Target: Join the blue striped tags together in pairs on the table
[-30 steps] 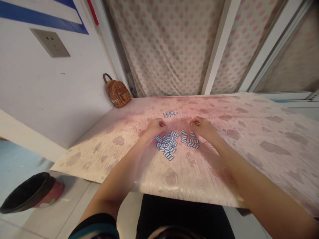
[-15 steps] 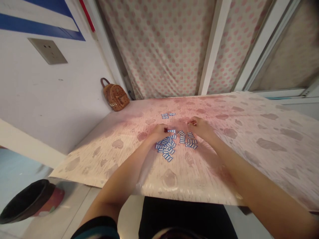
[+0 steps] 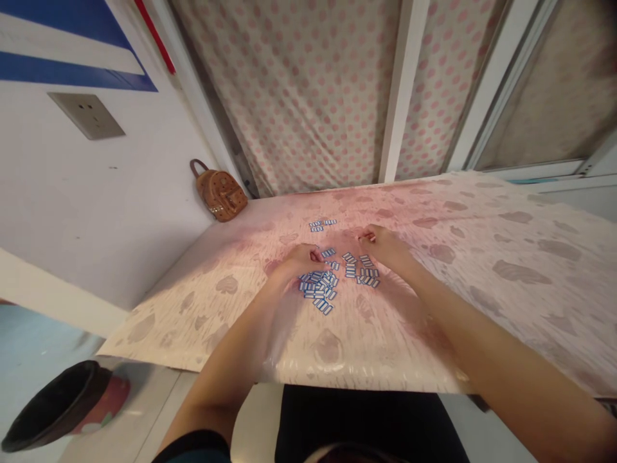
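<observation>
My left hand (image 3: 302, 259) is closed over the left side of the table, its thumb and fingers pinched. At its fingertips is a small white piece with blue edges (image 3: 328, 253), tilted. Just below that hand lies a loose heap of similar blue-and-white pieces (image 3: 318, 283), overlapping each other. My right hand (image 3: 380, 243) is pinched shut above a smaller group of these pieces (image 3: 369, 273); what its fingertips hold, if anything, is too small to make out. Farther back, a few pieces (image 3: 316, 226) lie in a short row.
A patterned cloth (image 3: 328, 347) covers the table. At its back left corner a small brown backpack-shaped bag (image 3: 222, 195) leans against the wall. A dark-rimmed bin (image 3: 91, 405) stands on the floor to the left. Dotted curtains (image 3: 308, 96) hang behind the table.
The piece at my left fingertips has turned from level to tilted, and the left fingers have drawn back slightly. My right hand stays nearly in place. The whole view has shifted a little.
</observation>
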### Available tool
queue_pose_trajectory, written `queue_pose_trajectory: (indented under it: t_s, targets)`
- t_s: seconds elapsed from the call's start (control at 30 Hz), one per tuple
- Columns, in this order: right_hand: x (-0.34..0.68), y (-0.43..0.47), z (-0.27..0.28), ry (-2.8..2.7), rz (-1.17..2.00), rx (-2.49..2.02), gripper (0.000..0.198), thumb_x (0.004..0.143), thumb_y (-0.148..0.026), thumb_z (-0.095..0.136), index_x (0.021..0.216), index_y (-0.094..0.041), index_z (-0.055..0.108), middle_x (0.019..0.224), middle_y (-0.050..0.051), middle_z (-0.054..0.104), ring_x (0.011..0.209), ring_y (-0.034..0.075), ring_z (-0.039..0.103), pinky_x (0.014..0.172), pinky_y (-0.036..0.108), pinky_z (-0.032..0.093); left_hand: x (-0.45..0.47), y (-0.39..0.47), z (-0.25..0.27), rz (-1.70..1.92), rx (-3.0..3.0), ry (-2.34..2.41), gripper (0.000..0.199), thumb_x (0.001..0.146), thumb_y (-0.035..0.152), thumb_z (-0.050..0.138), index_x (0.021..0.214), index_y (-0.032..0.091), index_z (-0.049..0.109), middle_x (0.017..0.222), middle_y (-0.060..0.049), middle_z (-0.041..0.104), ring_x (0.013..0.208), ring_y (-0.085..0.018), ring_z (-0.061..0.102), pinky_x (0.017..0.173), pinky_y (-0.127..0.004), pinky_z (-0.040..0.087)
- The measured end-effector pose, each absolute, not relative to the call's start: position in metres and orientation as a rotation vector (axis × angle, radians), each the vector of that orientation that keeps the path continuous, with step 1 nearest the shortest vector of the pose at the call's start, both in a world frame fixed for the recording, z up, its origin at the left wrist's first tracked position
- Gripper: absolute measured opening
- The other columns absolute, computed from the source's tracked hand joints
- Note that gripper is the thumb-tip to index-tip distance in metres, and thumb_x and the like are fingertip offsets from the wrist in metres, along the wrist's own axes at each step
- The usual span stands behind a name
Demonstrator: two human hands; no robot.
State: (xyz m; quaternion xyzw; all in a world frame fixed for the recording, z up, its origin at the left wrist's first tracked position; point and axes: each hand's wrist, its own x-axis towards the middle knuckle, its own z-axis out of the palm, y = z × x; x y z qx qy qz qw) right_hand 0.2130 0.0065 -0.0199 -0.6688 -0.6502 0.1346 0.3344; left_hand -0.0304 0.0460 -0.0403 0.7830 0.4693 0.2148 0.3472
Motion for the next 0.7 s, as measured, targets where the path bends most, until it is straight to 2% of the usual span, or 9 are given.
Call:
queue_pose_trajectory:
  t_s: [0.17, 0.33, 0.57, 0.7]
  targets:
    - [0.211, 0.003, -0.016, -1.680, 0.339, -1.745, 0.021, 0.083, -0.013, 0.055, 0.095, -0.017, 0.071, 0.091, 0.006, 0.073, 0.080, 0.017, 0.065, 0.070, 0.025, 0.046, -0.026, 0.043, -0.037, 0.548, 2.043, 1.161, 0.022, 0.062, 0.031, 0.078, 0.071, 0.014, 0.067, 0.064, 0.001, 0.061, 0.061, -0.012, 0.054, 0.056, -0.021, 0.039]
    - [0.209, 0.007, -0.022, -1.759, 0.448, -1.581, 0.018, 0.081, -0.013, 0.057, 0.091, -0.018, 0.070, 0.089, 0.004, 0.073, 0.077, 0.014, 0.065, 0.071, 0.023, 0.048, -0.022, 0.038, -0.032, 0.683, 1.935, 1.057, 0.022, 0.066, 0.030, 0.076, 0.074, 0.013, 0.064, 0.063, 0.001, 0.059, 0.058, -0.011, 0.053, 0.053, -0.021, 0.038]
    - [0.199, 0.008, -0.041, -1.946, 0.670, -1.331, 0.009, 0.081, -0.024, 0.061, 0.085, -0.019, 0.067, 0.080, 0.002, 0.071, 0.071, 0.016, 0.066, 0.067, 0.026, 0.048, -0.019, 0.030, -0.026, 0.680, 1.774, 1.061, 0.037, 0.069, 0.046, 0.077, 0.077, 0.013, 0.064, 0.060, 0.002, 0.054, 0.049, -0.008, 0.047, 0.042, -0.018, 0.034]
    - [0.198, 0.005, -0.038, -2.014, 0.644, -1.363, 0.012, 0.083, -0.024, 0.056, 0.078, -0.018, 0.065, 0.073, 0.001, 0.068, 0.066, 0.015, 0.062, 0.062, 0.024, 0.043, -0.018, 0.029, -0.025, 0.655, 1.728, 1.087, 0.040, 0.069, 0.050, 0.078, 0.076, 0.013, 0.065, 0.061, 0.002, 0.056, 0.047, -0.007, 0.045, 0.040, -0.018, 0.036]
